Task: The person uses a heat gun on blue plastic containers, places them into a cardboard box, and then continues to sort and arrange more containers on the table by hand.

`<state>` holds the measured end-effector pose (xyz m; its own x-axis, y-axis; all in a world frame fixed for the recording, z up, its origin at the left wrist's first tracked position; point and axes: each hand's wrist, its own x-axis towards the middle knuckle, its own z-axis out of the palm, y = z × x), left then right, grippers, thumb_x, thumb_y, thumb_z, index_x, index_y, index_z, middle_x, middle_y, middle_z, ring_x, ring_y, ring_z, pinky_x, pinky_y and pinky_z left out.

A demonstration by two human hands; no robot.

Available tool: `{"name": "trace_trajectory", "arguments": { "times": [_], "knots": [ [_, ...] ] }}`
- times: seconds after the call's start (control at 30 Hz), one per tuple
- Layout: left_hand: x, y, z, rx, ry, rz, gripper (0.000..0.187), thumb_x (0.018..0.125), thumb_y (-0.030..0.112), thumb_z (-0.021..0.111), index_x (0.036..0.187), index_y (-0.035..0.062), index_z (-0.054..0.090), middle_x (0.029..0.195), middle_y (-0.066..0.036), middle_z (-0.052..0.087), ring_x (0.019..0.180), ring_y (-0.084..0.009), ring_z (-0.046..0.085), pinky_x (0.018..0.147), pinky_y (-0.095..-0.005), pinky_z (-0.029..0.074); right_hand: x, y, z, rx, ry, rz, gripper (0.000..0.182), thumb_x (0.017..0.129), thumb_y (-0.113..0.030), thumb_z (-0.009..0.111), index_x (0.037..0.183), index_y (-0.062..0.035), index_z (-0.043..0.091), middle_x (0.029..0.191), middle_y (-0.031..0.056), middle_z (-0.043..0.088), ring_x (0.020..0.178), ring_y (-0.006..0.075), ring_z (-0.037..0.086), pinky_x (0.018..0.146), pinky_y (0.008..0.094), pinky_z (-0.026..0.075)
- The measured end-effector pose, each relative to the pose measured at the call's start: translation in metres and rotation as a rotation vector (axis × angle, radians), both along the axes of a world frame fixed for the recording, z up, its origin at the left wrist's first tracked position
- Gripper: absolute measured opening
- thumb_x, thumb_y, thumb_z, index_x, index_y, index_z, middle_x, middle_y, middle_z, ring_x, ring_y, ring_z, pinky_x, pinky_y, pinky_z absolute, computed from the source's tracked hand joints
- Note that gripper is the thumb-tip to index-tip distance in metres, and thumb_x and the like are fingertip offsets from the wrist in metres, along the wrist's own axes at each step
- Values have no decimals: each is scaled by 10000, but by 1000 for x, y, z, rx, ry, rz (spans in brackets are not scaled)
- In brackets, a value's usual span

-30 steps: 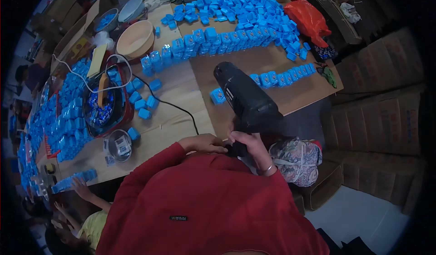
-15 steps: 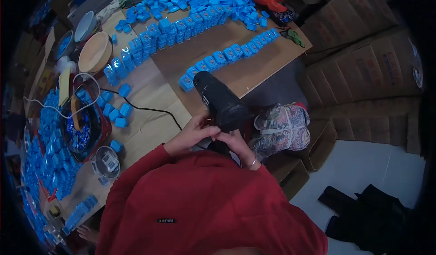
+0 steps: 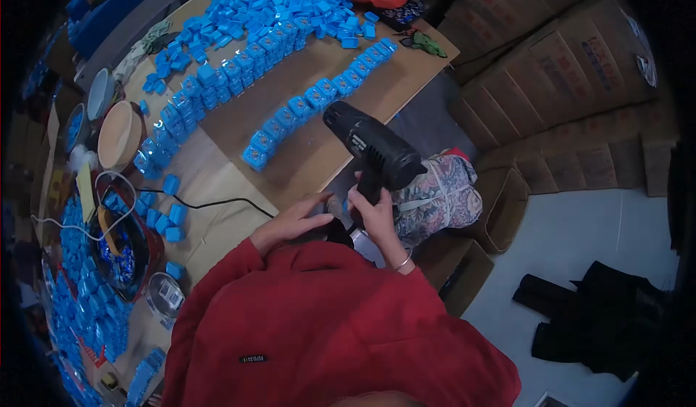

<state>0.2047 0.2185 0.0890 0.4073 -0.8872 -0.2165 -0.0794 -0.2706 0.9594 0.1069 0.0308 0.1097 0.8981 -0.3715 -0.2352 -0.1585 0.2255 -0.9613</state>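
A black heat gun (image 3: 373, 146) is in my right hand (image 3: 377, 221), with the fingers wrapped around its handle. Its nozzle points up and left, at the near row of blue wrapped packs (image 3: 299, 107) on the brown board. My left hand (image 3: 293, 222) is just left of the handle, its fingers and thumb apart with nothing visible in them. Farther back runs a longer, taller row of blue packs (image 3: 217, 81), glossy as if in clear film. Behind that lies a heap of loose blue boxes (image 3: 268, 5).
Left of me are a beige bowl (image 3: 120, 137), a dark basin (image 3: 148, 251) and many more blue boxes. A black cable (image 3: 210, 202) crosses the table. To the right are a flowered cushioned seat (image 3: 438, 197) and stacked cartons (image 3: 558, 66). Dark cloth (image 3: 594, 320) lies on the floor.
My right hand has gripped the heat gun's handle and swung the gun a little right, the nozzle rising. My left hand has come away from the gun. The whole view has shifted.
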Motion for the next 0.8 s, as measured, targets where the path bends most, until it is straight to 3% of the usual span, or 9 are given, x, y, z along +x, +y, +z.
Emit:
{"name": "trace_trajectory", "arguments": {
  "times": [0.07, 0.13, 0.23, 0.33, 0.47, 0.57, 0.63, 0.73, 0.8],
  "knots": [
    [0, 28, -83, 207, -15, -38, 753, 865, 558, 533, 1367, 10, 414, 1352, -224, 457, 1275, -344, 420, 1076, -424, 303, 8, -22, -18, 119, -125, -131, 292, 875, -71, 600, 1139, -20, 485, 744, 33, 553, 636, 131, 559, 602, 269, 459],
    [-8, 48, -71, 583, -513, -261, 687, 837, 584, 553, 1283, 63, 507, 1243, -185, 553, 1194, -346, 489, 1054, -467, 322, 10, -43, -21, 267, -123, -246, 209, 883, -70, 584, 1067, -45, 487, 753, 50, 546, 616, 148, 548, 585, 282, 460],
    [-21, 76, -100, 659, -606, -310, 569, 803, 567, 595, 1123, 96, 590, 1051, -141, 640, 1048, -326, 576, 995, -504, 360, 8, -65, -25, 273, -147, -334, 179, 876, -52, 585, 1035, -55, 503, 761, 47, 548, 607, 152, 547, 567, 282, 460],
    [-30, 94, -102, 590, -499, -139, 462, 795, 500, 624, 1004, 88, 612, 907, -120, 667, 920, -325, 618, 906, -499, 413, 7, -73, -31, 327, -89, -361, 182, 868, -52, 592, 1035, -49, 520, 747, 36, 552, 599, 149, 552, 554, 278, 455],
    [-33, 119, -116, 677, -456, -50, 380, 810, 410, 631, 990, 75, 617, 902, -134, 669, 847, -325, 640, 789, -438, 466, 29, -81, -60, 360, -42, -238, 194, 884, -97, 596, 1046, -43, 504, 749, 56, 552, 593, 150, 550, 551, 287, 466],
    [-32, 112, -82, 643, -407, 6, 361, 797, 385, 651, 973, 72, 614, 875, -134, 666, 813, -322, 642, 765, -429, 469, 69, -103, -79, 481, -133, -279, 152, 883, -110, 601, 993, -47, 517, 737, 48, 552, 586, 149, 549, 537, 284, 463],
    [-30, 110, -74, 619, -419, 50, 340, 786, 364, 667, 958, 75, 612, 851, -131, 660, 793, -321, 638, 754, -434, 467, 89, -117, -79, 280, -122, -425, 117, 880, -118, 605, 935, -50, 527, 724, 44, 557, 587, 147, 555, 532, 278, 469],
    [-26, 115, -80, 579, -451, 72, 321, 771, 299, 688, 978, 64, 616, 838, -145, 657, 757, -315, 637, 723, -417, 484, 70, -129, -66, 253, 89, -292, 129, 879, -133, 614, 925, -47, 530, 719, 42, 561, 589, 144, 563, 513, 271, 468],
    [-21, 115, -81, 590, -542, 39, 304, 761, 271, 697, 965, 62, 615, 833, -141, 653, 764, -308, 632, 729, -417, 478, 79, -128, -67, 294, -15, -309, 143, 872, -145, 627, 930, -50, 537, 718, 38, 563, 578, 141, 562, 503, 269, 466]
  ]
}}
